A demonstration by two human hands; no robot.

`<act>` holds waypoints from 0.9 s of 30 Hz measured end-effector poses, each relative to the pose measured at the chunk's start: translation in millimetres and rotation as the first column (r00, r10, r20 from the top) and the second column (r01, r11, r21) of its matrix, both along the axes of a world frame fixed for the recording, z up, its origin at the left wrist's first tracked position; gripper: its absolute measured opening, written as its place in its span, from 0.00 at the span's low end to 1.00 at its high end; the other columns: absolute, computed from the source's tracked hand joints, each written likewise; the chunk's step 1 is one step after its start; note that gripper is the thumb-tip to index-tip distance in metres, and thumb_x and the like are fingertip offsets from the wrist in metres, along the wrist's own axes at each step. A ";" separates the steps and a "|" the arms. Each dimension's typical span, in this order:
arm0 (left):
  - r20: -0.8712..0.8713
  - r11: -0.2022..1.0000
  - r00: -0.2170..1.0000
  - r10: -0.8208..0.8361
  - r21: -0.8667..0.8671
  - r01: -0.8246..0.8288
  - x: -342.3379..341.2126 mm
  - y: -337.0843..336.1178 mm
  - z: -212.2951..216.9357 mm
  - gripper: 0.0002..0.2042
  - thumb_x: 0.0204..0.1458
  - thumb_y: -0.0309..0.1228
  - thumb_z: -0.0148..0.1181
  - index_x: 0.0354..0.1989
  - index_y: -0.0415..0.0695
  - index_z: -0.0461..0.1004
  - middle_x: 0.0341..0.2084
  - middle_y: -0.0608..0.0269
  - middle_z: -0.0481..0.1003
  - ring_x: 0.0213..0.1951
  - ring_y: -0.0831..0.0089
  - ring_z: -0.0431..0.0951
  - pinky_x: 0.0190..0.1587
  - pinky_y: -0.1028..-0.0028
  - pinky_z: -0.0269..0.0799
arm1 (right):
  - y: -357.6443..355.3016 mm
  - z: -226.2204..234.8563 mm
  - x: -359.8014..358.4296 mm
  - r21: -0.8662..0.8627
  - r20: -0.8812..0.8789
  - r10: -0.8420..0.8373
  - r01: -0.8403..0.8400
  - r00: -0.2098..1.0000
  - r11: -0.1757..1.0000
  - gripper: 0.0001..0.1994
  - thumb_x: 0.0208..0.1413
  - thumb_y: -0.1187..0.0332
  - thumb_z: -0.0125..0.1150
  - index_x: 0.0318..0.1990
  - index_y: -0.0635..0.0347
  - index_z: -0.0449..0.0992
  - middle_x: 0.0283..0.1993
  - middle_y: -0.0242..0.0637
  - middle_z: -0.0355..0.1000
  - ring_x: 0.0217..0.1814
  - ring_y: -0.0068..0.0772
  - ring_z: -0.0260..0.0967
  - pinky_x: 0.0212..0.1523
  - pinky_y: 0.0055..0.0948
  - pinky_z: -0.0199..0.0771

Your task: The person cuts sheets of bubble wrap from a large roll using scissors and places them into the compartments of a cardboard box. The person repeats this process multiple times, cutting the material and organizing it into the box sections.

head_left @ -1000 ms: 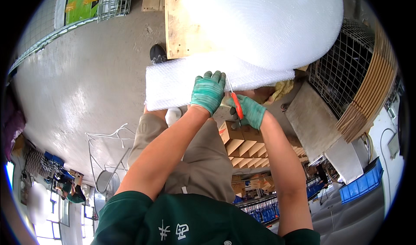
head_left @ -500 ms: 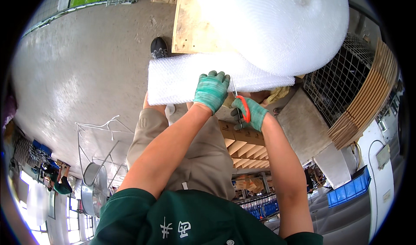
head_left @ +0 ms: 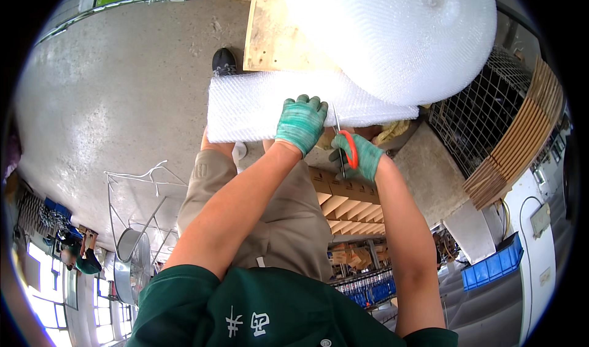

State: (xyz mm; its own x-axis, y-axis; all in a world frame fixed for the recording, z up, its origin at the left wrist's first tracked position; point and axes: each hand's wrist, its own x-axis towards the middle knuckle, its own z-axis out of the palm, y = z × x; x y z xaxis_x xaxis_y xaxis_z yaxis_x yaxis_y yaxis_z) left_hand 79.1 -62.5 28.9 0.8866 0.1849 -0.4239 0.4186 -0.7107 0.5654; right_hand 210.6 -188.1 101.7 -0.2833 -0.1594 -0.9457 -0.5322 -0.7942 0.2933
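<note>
A band of bubble wrap (head_left: 245, 104) stretches across in front of my legs, below the front of a big bubble wrap roll (head_left: 405, 40). My left hand (head_left: 302, 124), in a green glove, grips this band near its middle with the fingers bent over it; the thumb is hidden. In my right hand (head_left: 363, 157), also gloved in green, is a pair of scissors (head_left: 350, 149) with red-orange handles. The blades point away from me and lie at the wrap's near edge, just right of my left hand. How far apart the blades are is hard to tell.
A wooden board (head_left: 276, 34) lies beside the roll. On the right are a black wire cage (head_left: 472, 95), stacked flat cardboard (head_left: 515, 132) and a blue bin (head_left: 494, 266). A divided cardboard box (head_left: 350, 203) sits below my right hand; a metal fan (head_left: 132, 255) stands left.
The bubble wrap band has shifted slightly away from me. My left hand has moved a little the same way, while the scissors have tilted and shifted slightly right.
</note>
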 end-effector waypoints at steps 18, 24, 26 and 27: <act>-0.056 0.998 0.998 -0.021 -0.054 0.018 -2.3 -0.6 -4.8 0.22 0.43 0.38 0.71 0.48 0.48 0.76 0.41 0.64 0.75 0.48 0.62 0.75 0.47 0.60 0.72 | 16.4 9.4 -12.2 -0.005 0.021 -0.033 0.033 0.999 0.999 0.17 0.64 0.52 0.57 0.48 0.55 0.74 0.36 0.37 0.73 0.31 0.34 0.71 0.30 0.46 0.80; -0.058 0.997 0.998 -0.029 -0.069 0.025 -4.7 -1.7 -5.2 0.17 0.44 0.38 0.70 0.42 0.47 0.78 0.40 0.63 0.75 0.47 0.62 0.75 0.46 0.61 0.73 | 20.4 3.6 -13.4 -0.057 0.025 -0.038 0.039 0.999 0.998 0.17 0.65 0.52 0.56 0.49 0.57 0.74 0.36 0.39 0.73 0.31 0.35 0.71 0.28 0.43 0.79; -0.059 0.996 0.998 -0.025 -0.081 0.020 -2.7 -0.6 -4.1 0.14 0.43 0.37 0.69 0.39 0.48 0.79 0.39 0.63 0.76 0.46 0.63 0.76 0.45 0.61 0.73 | 20.7 -7.1 -13.9 -0.065 0.019 0.008 -0.007 1.000 0.998 0.17 0.65 0.53 0.56 0.49 0.57 0.75 0.35 0.40 0.73 0.30 0.35 0.71 0.27 0.42 0.79; -0.068 0.995 0.997 -0.024 -0.096 0.017 0.0 0.6 -3.7 0.13 0.43 0.36 0.69 0.37 0.48 0.79 0.38 0.64 0.76 0.46 0.63 0.76 0.44 0.61 0.73 | 20.9 -12.7 -13.7 -0.054 0.024 0.058 -0.057 0.998 0.997 0.16 0.65 0.54 0.56 0.48 0.57 0.75 0.35 0.40 0.73 0.30 0.36 0.72 0.27 0.43 0.78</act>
State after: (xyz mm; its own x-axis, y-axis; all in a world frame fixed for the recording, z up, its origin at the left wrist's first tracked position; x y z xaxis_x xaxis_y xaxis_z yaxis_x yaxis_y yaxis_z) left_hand 79.1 -61.9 25.2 0.8579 0.1230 -0.4988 0.4447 -0.6641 0.6010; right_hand 196.9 -167.2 89.0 -0.2485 -0.2251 -0.9421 -0.4937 -0.8073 0.3232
